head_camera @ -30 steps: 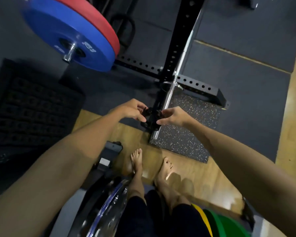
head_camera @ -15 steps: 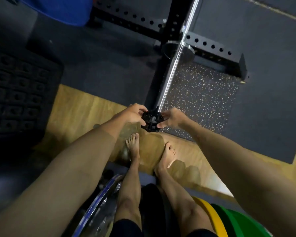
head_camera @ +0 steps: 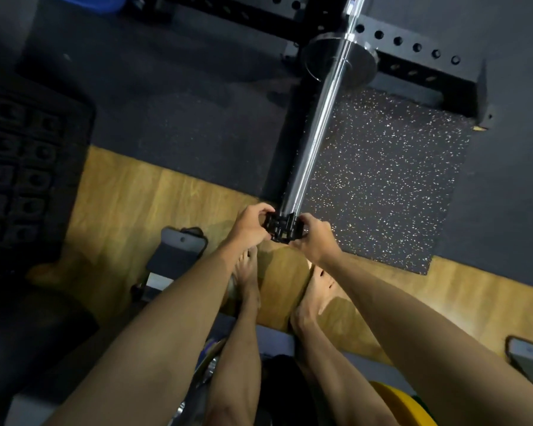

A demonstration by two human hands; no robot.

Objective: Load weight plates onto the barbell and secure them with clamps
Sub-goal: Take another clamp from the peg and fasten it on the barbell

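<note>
Above wooden floor [head_camera: 130, 192], barbell [head_camera: 317, 124] points away (clamp [head_camera: 283, 226] endmost)

My left hand [head_camera: 249, 224] and right hand [head_camera: 313, 238] reach forward, arms extended. All fingers curl, pinching the black plastic clamp [head_camera: 283, 227] between my 2 hands.

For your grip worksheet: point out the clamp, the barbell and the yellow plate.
clamp [head_camera: 282, 228], head view, black body between the hands
barbell [head_camera: 317, 118], head view, shiny sleeve
yellow plate [head_camera: 403, 408], head view, upper face

A gym: a chrome barbell [head_camera: 317, 130] runs out from a black perforated rack [head_camera: 413, 53], over dark rubber mats [head_camera: 382, 179] laid on wood flooring [head_camera: 142, 195], with a yellow plate [head_camera: 397, 404] stored by the person's bare feet.
</note>
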